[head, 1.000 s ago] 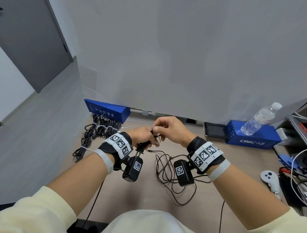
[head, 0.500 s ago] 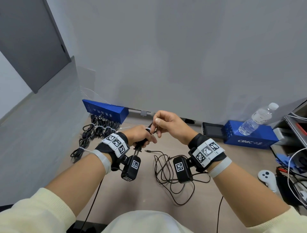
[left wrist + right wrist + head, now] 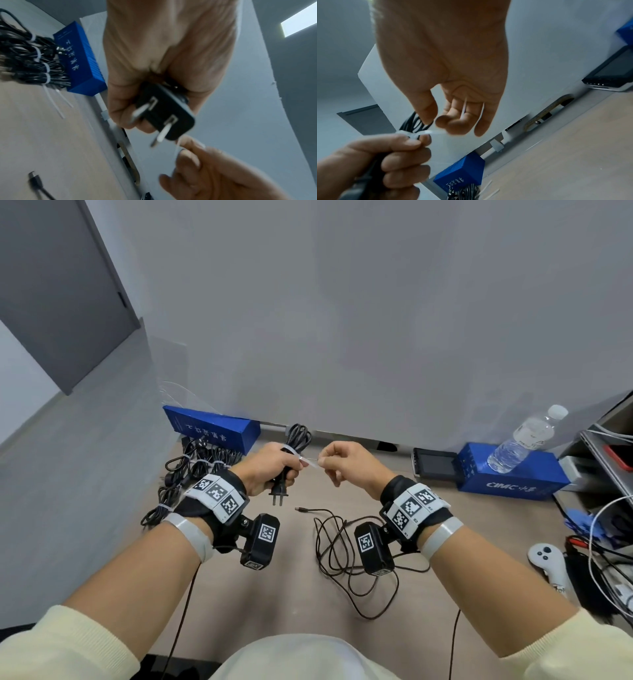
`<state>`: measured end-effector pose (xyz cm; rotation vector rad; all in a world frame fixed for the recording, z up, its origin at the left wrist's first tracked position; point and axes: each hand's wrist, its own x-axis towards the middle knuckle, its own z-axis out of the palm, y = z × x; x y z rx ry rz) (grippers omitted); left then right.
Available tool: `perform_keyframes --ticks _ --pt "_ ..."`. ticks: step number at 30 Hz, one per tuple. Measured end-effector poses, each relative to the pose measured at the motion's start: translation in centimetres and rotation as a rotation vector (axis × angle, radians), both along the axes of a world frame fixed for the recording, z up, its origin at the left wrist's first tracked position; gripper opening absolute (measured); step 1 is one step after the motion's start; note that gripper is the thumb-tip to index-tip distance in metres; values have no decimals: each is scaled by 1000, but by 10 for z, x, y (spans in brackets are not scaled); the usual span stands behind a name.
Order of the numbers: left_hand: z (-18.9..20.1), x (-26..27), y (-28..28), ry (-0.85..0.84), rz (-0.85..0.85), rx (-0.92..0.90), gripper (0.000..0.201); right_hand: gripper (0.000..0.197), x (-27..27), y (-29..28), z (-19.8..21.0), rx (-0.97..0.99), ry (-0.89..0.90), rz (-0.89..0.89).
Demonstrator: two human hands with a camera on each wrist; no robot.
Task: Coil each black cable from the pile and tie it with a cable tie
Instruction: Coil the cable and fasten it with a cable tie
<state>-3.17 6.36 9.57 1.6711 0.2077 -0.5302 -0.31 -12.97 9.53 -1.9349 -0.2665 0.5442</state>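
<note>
My left hand (image 3: 270, 470) grips a coiled black cable (image 3: 299, 436) in its fist. The loops stick up above the fist and the two-pin plug (image 3: 279, 494) hangs below, blurred in the left wrist view (image 3: 164, 112). A white cable tie (image 3: 310, 463) wraps the coil, and its tail runs right to my right hand (image 3: 346, 463), which pinches it between thumb and forefinger. In the right wrist view the tie (image 3: 428, 132) stretches taut between both hands, and spare white ties (image 3: 464, 109) lie tucked under the right hand's other fingers.
A loose thin black cable (image 3: 339, 542) sprawls on the table below my right wrist. Several tied coils (image 3: 191, 470) lie at the left beside a blue box (image 3: 212, 429). At the right are a second blue box (image 3: 510, 477), a water bottle (image 3: 524, 440) and a white controller (image 3: 544, 559).
My hands were close together at the coil; the right hand has now moved right, drawing the tie's tail out. The coil's loops now show above the left fist.
</note>
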Motion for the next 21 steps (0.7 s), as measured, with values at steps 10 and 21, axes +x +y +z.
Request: perform_keyframes --ticks 10,21 --pt "-7 -7 -4 -61 4 -82 15 30 1 -6 -22 -102 -97 120" --pt "-50 -27 -23 37 227 12 34 32 0 -9 -76 -246 -93 189"
